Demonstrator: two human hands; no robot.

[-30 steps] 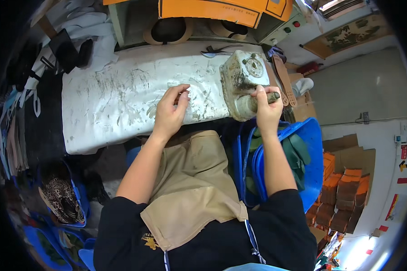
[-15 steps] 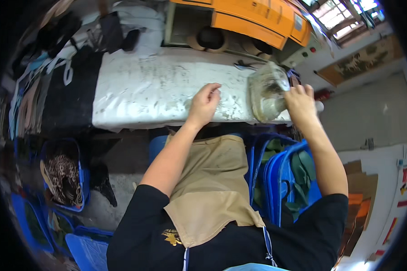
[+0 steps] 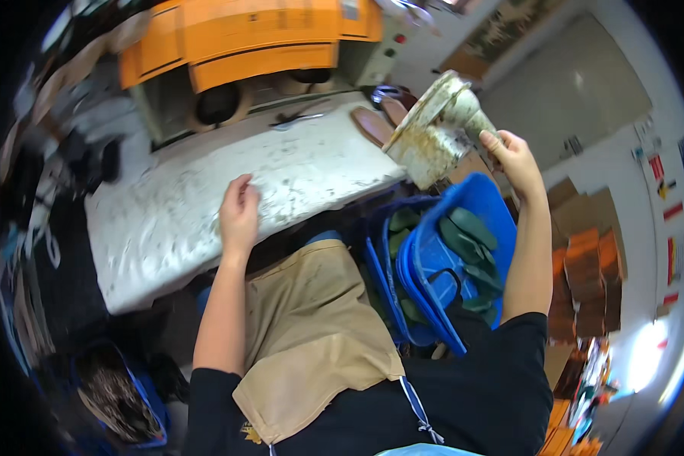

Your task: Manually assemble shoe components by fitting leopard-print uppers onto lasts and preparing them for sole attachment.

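In my right hand, closed round its narrow neck-like end, is a grimy off-white jug-like container. It is tilted, its wide, stained body pointing left, by the right end of the white-covered bench. My left hand hovers over or rests on the bench's near part; I cannot tell which. Its fingers are loosely bent, with nothing visible in them. Brown sole-shaped pieces lie at the bench's far right corner, just beyond the container. Dark pliers or scissors lie near the back edge.
An orange-fronted machine with round openings stands behind the bench. Nested blue baskets stand at my right, holding green sole-shaped pieces. Another blue basket is at lower left. Cardboard and orange stacks stand far right.
My view has turned to the right. The container has gone from standing at the bench's right end to being lifted and tilted in my right hand. My left hand stays loosely bent.
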